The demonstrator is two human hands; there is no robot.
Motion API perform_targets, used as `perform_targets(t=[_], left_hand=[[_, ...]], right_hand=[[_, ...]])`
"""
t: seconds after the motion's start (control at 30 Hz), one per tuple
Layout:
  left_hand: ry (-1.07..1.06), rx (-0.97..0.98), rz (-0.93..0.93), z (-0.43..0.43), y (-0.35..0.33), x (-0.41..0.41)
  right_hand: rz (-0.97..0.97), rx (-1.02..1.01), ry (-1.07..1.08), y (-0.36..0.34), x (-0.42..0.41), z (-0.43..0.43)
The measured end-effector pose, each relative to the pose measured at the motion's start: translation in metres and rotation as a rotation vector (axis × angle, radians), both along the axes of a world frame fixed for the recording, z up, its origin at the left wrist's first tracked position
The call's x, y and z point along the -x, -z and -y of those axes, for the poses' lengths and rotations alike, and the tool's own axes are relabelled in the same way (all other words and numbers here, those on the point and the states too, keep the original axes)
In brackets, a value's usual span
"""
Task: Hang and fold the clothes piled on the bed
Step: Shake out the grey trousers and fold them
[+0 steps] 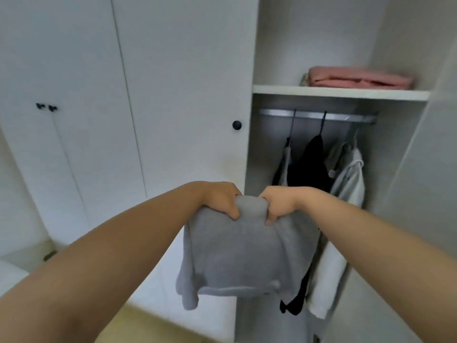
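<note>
A grey top [237, 256] hangs in front of me, held up by its neck. My left hand [220, 199] grips the left side of the neck, and my right hand [279, 204] grips the right side, both shut on the fabric. Whether a hanger is inside the top is hidden. Behind it stands an open wardrobe with a metal rail [319, 116]. On the rail hang a black garment [309, 167], a pale grey garment [348, 179] and a small one [284, 164] at the left.
A shelf [338, 92] above the rail carries a folded pink item [358, 76]. Shut white wardrobe doors [123, 95] with a black knob [237, 125] fill the left. A strip of wooden floor [153, 325] shows below.
</note>
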State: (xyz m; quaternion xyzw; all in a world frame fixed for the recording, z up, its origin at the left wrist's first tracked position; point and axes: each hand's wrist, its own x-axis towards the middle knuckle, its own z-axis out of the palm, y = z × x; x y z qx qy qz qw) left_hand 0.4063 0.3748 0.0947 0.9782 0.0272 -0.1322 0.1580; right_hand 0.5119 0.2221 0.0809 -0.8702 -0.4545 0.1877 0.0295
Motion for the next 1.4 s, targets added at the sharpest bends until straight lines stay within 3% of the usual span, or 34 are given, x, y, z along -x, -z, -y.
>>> perform_targets(t=[0.17,0.5,0.7,0.77,1.0,1.13,1.27,1.33,1.4], left_hand=[[0.130,0.008,0.043,0.018,-0.054,-0.021],[0.228,0.083,0.226,0.045,-0.164,-0.076],[0.177,0.227,0.409,0.036,-0.227,-0.111],[0.170,0.335,0.461,0.035,-0.254,-0.122],[0.097,0.358,0.702,0.032,-0.339,-0.208],[0.035,0.267,0.979,0.043,-0.395,-0.269],[-0.106,0.070,1.439,0.055,-0.442,-0.329],[-0.130,0.057,1.539,0.056,-0.449,-0.354],[-0.064,-0.011,1.560,0.056,-0.435,-0.380]], right_hand=[[-0.031,-0.099,0.173,-0.057,-0.013,0.051],[0.094,-0.243,0.508,-0.173,-0.018,0.129],[-0.153,-0.422,0.570,-0.243,-0.038,0.139],[-0.129,-0.497,0.566,-0.276,-0.049,0.139],[0.208,-0.531,0.682,-0.373,-0.131,0.127],[0.684,-0.572,0.727,-0.433,-0.192,0.110],[1.115,-0.849,0.702,-0.481,-0.260,0.094],[1.286,-0.950,0.690,-0.485,-0.284,0.092],[1.419,-0.881,0.682,-0.470,-0.300,0.094]])
